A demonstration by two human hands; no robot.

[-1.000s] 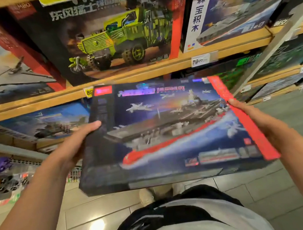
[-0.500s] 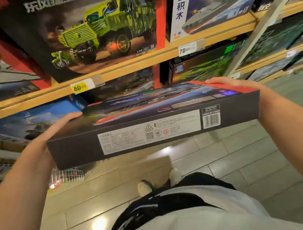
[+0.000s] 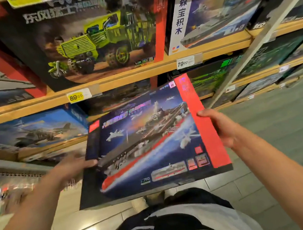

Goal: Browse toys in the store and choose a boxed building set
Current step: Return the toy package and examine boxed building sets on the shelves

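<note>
Both hands grip one boxed ship set (image 3: 149,144) by its side edges, face up. The left hand (image 3: 72,169) is blurred; the right hand (image 3: 219,126) pinches the red edge before the shelf (image 3: 122,78).

Navy box (image 3: 151,144) (red side band); yellow-green truck box (image 3: 87,38).

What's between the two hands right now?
The aircraft carrier box, front face up toward the head camera. The left hand holds its left edge, the right hand its red right edge.
</note>
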